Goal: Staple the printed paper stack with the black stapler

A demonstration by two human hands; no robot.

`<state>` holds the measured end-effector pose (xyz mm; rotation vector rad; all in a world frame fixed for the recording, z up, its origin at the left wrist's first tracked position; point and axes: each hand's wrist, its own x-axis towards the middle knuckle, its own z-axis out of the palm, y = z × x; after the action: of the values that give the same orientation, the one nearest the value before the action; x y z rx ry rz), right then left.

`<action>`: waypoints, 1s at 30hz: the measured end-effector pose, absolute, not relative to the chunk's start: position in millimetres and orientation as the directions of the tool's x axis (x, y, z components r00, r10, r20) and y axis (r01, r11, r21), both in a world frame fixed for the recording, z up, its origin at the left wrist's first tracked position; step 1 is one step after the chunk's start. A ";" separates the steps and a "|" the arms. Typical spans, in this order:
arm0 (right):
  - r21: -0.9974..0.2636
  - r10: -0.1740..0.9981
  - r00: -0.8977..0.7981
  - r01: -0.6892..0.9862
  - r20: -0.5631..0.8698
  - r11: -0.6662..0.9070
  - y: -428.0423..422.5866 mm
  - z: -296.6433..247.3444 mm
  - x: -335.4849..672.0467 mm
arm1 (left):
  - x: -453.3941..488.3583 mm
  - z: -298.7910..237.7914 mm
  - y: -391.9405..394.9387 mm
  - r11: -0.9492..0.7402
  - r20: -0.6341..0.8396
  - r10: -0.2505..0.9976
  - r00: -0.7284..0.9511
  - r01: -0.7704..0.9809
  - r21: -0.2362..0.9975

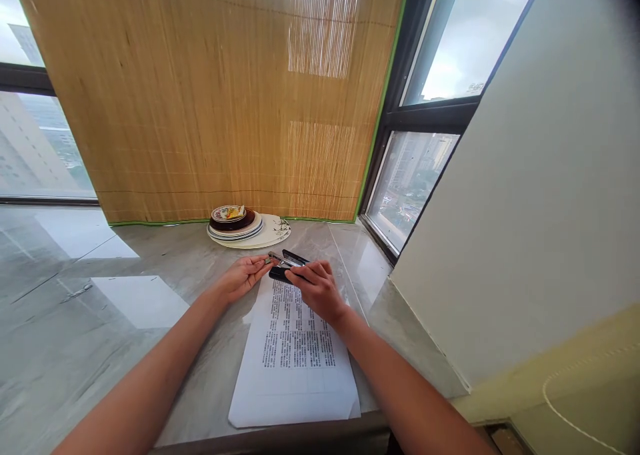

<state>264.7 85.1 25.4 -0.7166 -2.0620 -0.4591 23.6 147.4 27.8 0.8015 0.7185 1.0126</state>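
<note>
1. Beyond both hands hangs a tan bamboo blind [200,101] with green edging, its top cut off by the frame.
2. Grey, veined stone counter [210,368] spreads beneath and around the grip, bright reflections lying to the left of it.
3. To the right of the hands rises a white wall [525,175]; dark-framed window panes show farther off on both sides, the buildings behind them hazy.
4. Printed paper [295,401] lies flat under the right hand and runs from there toward the near counter edge. Its far end is covered by the hands and what they hold; its dense columns of dark characters are too small to read.
5. Past the grip and slightly left, by the foot of the blind, sits a stack of plates [236,225], the top one with a floral pattern.
6. The right hand [317,288] is clamped on the stapler, its fingers hiding part of it; the left hand [245,275] meets the other end, thumb and fingertips pinched together.
7. Black stapler [281,274] lies within the right-hand grip, above the paper's far end, its arms spread apart; no brand can be made out.
8. Between the left fingertips is a small greenish piece [269,261], too tiny to identify.
</note>
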 end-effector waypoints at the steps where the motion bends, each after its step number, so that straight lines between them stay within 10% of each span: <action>1: 0.008 0.336 -0.406 0.647 0.850 0.762 85.7 25.9 264.6 | 23.2 28.1 147.4 0.309 -0.150 0.921 0.360 -0.439 0.844; 7: -0.582 0.654 0.060 0.524 0.754 0.622 94.7 30.5 270.5 | 22.0 29.8 147.7 0.271 -0.117 0.936 0.333 -0.464 0.843; 12: -0.862 0.894 0.055 0.300 0.444 0.410 102.6 25.8 276.1 | 21.6 29.9 152.1 0.160 -0.104 0.985 0.135 -0.521 0.839; 30: -0.922 0.955 -0.165 0.263 0.248 0.284 105.7 15.0 271.6 | 21.3 28.7 152.6 0.032 -0.039 0.999 -0.005 -0.485 0.874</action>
<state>271.6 105.7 15.0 -1.1374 -1.6315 0.9419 21.3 152.6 28.7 0.7973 0.8570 1.3910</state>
